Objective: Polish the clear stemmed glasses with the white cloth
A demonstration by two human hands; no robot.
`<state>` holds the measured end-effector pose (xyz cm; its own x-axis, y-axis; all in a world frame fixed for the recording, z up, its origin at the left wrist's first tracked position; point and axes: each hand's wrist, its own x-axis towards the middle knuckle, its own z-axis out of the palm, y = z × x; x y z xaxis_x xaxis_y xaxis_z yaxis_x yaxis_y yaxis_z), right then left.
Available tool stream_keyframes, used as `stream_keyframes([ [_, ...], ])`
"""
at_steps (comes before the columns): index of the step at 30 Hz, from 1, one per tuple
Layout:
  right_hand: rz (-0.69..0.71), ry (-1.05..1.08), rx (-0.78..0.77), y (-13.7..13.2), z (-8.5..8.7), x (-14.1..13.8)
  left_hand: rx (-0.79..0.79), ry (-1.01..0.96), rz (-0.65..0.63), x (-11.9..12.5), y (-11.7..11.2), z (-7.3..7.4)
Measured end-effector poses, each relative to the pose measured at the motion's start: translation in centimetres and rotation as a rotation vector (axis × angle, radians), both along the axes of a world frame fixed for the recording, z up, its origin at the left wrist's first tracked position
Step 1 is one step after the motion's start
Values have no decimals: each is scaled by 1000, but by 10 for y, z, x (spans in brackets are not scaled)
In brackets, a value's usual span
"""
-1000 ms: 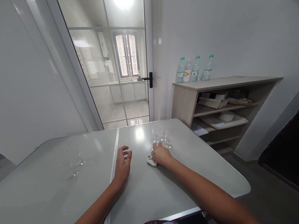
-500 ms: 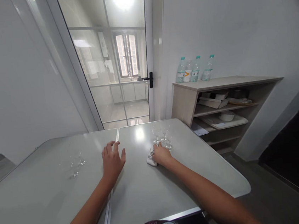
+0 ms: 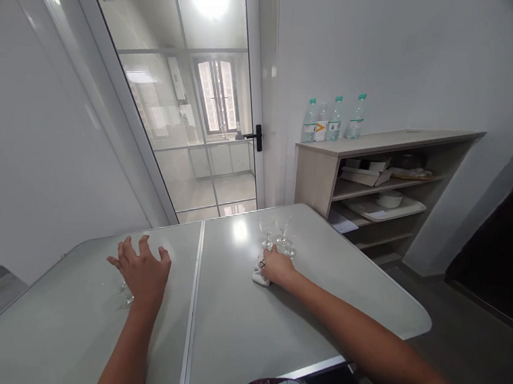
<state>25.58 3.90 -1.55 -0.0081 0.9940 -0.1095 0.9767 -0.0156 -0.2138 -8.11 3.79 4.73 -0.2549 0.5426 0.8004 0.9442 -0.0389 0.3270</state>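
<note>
My left hand [image 3: 143,270] is raised over the left part of the table with its fingers spread and nothing in them. It partly hides the small clear glasses [image 3: 127,296] on that side. On the right half, my right hand [image 3: 278,265] is closed on a crumpled white cloth [image 3: 260,277] that rests on the tabletop. Just beyond those fingers stand several clear stemmed glasses [image 3: 281,232], close together. Whether the right fingertips touch a glass, I cannot tell.
The pale table [image 3: 235,335] has a metal seam [image 3: 192,321] across it. Past its right end is a wooden shelf unit [image 3: 384,142] with several plastic bottles [image 3: 335,119] on top. A glass door [image 3: 185,126] with a black handle [image 3: 258,137] stands behind.
My left hand has moved left from beside the seam to the glasses on the left, its fingers spreading wider. My right hand and the cloth have stayed in nearly the same place.
</note>
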Motion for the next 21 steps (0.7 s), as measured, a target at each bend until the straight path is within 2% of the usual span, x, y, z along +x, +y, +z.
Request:
stream_keyframes([
  [4,-4,1,2,0,0,0,-59,-20,35,-7,5,-9],
  [9,3,2,3,-1,1,-1,-142,1,104,-12,7,-12],
  [15,-14,-4,-11,0,1,-1,-417,102,257,-17,8,-14],
  [21,-19,2,-7,0,0,-1,-425,144,268,-20,8,-11],
])
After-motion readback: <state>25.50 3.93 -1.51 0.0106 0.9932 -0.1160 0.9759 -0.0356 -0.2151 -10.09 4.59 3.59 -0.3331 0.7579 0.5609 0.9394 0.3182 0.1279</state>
